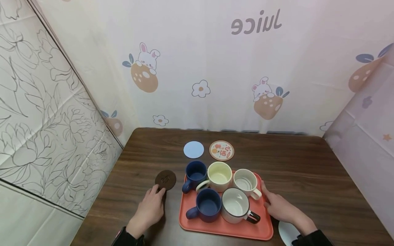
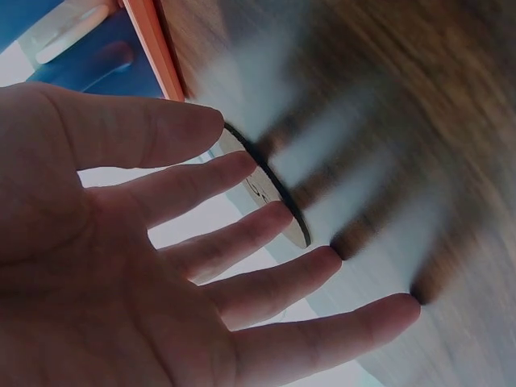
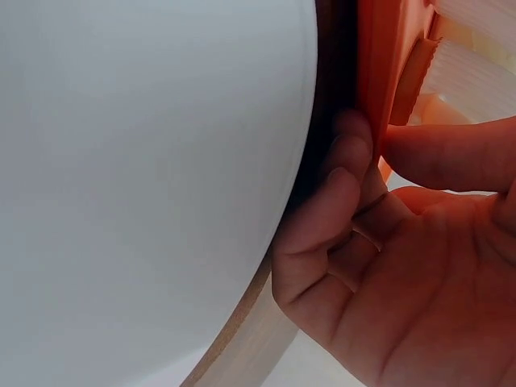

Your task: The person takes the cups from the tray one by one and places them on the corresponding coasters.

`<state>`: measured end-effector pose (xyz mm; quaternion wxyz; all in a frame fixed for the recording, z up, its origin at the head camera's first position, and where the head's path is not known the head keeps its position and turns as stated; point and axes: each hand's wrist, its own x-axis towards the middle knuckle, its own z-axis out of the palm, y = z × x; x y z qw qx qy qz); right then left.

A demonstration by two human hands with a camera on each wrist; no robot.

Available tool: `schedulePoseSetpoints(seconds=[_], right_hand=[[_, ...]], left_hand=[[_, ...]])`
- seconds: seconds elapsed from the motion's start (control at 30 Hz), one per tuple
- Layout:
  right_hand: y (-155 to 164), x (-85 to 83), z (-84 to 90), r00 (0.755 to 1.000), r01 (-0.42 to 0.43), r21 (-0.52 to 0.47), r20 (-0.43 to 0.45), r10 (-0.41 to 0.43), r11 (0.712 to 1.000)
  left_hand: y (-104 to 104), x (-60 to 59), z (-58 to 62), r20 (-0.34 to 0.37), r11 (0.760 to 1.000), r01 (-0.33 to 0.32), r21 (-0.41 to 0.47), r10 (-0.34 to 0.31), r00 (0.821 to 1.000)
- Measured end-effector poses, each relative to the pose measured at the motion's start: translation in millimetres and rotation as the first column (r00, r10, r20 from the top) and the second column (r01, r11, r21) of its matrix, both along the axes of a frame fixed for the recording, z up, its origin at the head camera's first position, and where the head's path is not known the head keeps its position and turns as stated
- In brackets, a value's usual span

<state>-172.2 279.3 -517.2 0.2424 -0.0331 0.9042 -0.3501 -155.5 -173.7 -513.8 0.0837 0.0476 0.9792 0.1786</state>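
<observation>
My left hand (image 1: pixel 150 206), fingers straight and spread, reaches to the near edge of a dark brown round coaster (image 1: pixel 165 180). In the left wrist view the coaster (image 2: pixel 270 189) lies just past the fingertips. With thumb and curled fingers, my right hand (image 1: pixel 281 206) grips the right edge of a coral-red tray (image 1: pixel 227 232); the right wrist view shows the thumb against the tray's side (image 3: pixel 379 72). On the tray stand a rear navy mug (image 1: pixel 196 171), a front navy mug (image 1: pixel 208 205), a pale yellow mug (image 1: pixel 219 176), a white mug (image 1: pixel 245 181) and a dark-rimmed white mug (image 1: pixel 235 205).
Behind the tray lie a pale blue round coaster (image 1: pixel 193 149) and a patterned round coaster (image 1: pixel 221 150). A white disc (image 1: pixel 288 232) sits beside the tray, partly under my right forearm. Printed curtains (image 1: pixel 200 51) hang around the wooden table (image 1: pixel 307 171).
</observation>
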Motion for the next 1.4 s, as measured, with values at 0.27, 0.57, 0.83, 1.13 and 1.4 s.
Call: schedulePoseSetpoints(seconds=[0.27, 0.57, 0.83, 1.13, 1.4], right_hand=[[0, 1.3, 1.1, 1.0, -0.008, 0.001, -0.024, 0.008, 1.0], [1, 0.3, -1.6, 1.0, -0.013, 0.026, -0.026, 0.013, 1.0], [1, 0.8, -0.9, 1.0, -0.012, 0.025, -0.021, 0.012, 1.0], [2, 1.5, -1.1, 1.0, -0.012, 0.016, -0.021, 0.012, 1.0], [1, 2.3, -0.9, 1.0, -0.007, 0.011, -0.028, 0.007, 1.0]], left_hand=[[0, -10.4, -0.5, -0.013, 1.0, 0.005, 0.002, -0.005, 1.0], [-2, -26.8, 3.0, -0.019, 0.999, 0.049, 0.017, -0.049, 0.999], [-2, -48.1, 3.9, 0.023, 0.999, 0.04, -0.014, -0.04, 0.999], [3, -77.0, 2.9, 0.074, 0.999, 0.009, -0.05, -0.005, 0.997], [5, -101.1, 5.7, 0.104, 0.997, -0.008, -0.079, 0.016, 0.994]])
